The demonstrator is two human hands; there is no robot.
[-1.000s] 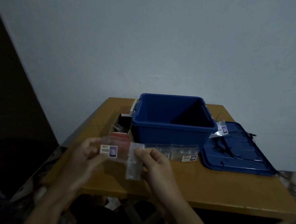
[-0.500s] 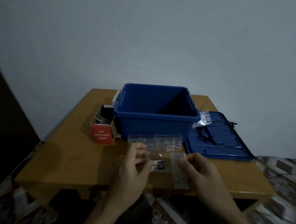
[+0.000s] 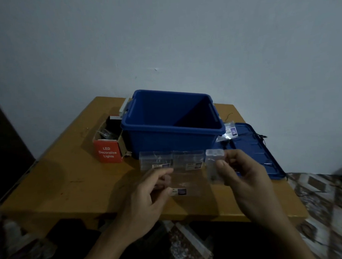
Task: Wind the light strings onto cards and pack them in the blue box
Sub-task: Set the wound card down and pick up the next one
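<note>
Our left hand [image 3: 147, 194] pinching a labelled clear bag [image 3: 189, 185], our right hand [image 3: 245, 173] pinching a clear plastic case [image 3: 213, 162], lifted rightward since before, near the blue box [image 3: 166, 141]

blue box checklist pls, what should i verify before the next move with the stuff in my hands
1. The blue box is open, with the lid lying beside it: ok.
2. The left hand has a grip on the clear labelled bag: ok.
3. The right hand has a grip on the clear piece: ok.
4. A light string is wound on a card: cannot tell, too dim.
5. The clear packets in front of the box are packed: not ok.
</note>
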